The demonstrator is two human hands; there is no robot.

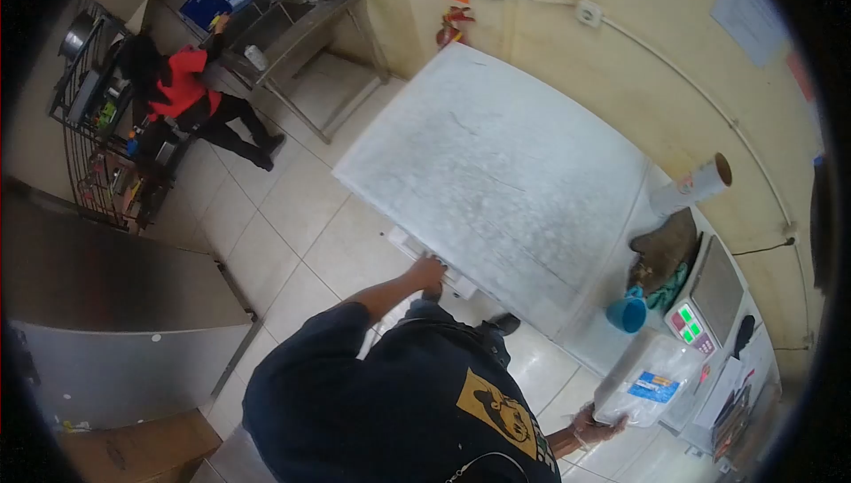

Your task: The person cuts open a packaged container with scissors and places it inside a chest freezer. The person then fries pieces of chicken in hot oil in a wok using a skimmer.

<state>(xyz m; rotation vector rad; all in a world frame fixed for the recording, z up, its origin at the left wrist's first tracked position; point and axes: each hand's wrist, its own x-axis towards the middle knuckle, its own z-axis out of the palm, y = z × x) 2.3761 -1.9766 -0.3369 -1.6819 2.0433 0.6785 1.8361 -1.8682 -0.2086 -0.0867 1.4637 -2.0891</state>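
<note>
the white counter (pixel 496 164) spread out from the scale (pixel 720 292), its hard, flat top scuffed grey. just beside the scale was the clear plastic pack (pixel 620 383), boxy with rounded corners; it looked light, crinkly and slippery, probably best held by an end with support beneath. the right hand (pixel 596 428), in a thin clear glove, gripped its end. the left hand (pixel 432 272), well apart from the scale, was curled near the counter's edge; whether it held anything, i couldn't tell.
</note>
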